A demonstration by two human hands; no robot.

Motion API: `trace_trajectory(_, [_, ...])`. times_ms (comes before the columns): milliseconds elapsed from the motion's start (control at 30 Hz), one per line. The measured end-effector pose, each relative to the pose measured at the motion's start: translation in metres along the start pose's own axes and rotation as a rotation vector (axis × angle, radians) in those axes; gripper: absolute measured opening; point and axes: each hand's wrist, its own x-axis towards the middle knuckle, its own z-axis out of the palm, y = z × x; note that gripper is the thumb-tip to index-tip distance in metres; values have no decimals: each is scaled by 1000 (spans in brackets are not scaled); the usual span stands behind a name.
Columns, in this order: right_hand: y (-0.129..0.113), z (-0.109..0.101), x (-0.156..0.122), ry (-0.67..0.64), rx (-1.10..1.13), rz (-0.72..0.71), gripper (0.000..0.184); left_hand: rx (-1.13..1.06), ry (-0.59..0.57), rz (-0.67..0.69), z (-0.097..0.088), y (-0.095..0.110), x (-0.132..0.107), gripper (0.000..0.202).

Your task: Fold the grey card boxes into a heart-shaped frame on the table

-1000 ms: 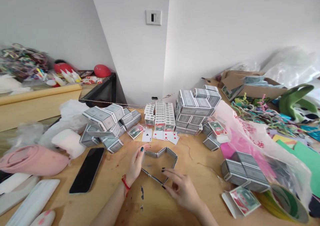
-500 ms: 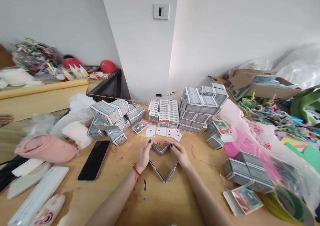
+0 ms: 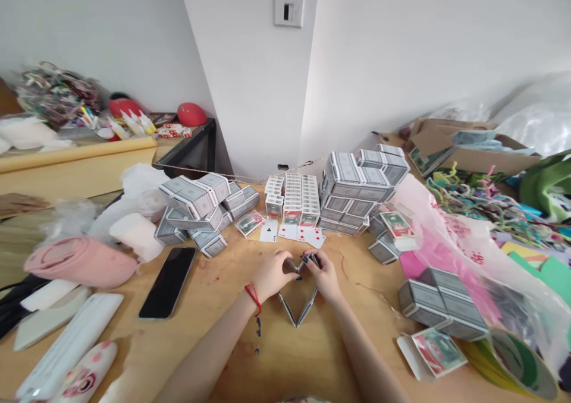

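My left hand (image 3: 273, 274) pinched the heart-shaped outline (image 3: 307, 308) by its left lobe | my right hand (image 3: 325, 278) pinched the right | it stood between them, point towards me | light, even pressure seemed best

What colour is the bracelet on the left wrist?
The bracelet is red, seen best in the head view.

At lower centre, the heart (image 3: 307, 308) stands on the table (image 3: 218, 278) between left hand (image 3: 270, 274) and right hand (image 3: 326, 277); cards (image 3: 289, 232) lie behind, the phone (image 3: 167, 284) lower left, tape (image 3: 517, 358) lower right.
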Motion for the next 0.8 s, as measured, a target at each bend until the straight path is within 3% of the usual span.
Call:
trace_trajectory(167, [-1,8,-3,59,-17,9,24,24,69,-8,4,0,3,24])
trace_trajectory(367, [0,14,-2,60,-11,45,26,-30,111,-39,5,2,1,35])
trace_trajectory(500, [-3,6,-3,0,48,52,32,-116,80,-42,1,4,1,42])
trace_trajectory(633, [-3,-8,-8,-6,114,-9,45,-343,45,-45,-7,-7,-1,53])
trace_trajectory(733, [-2,-11,-14,27,111,-51,51,-550,167,-117,-4,-17,-6,41])
trace_trajectory(800, [-2,-7,-16,69,80,-56,53,-643,266,-123,4,-19,-11,45])
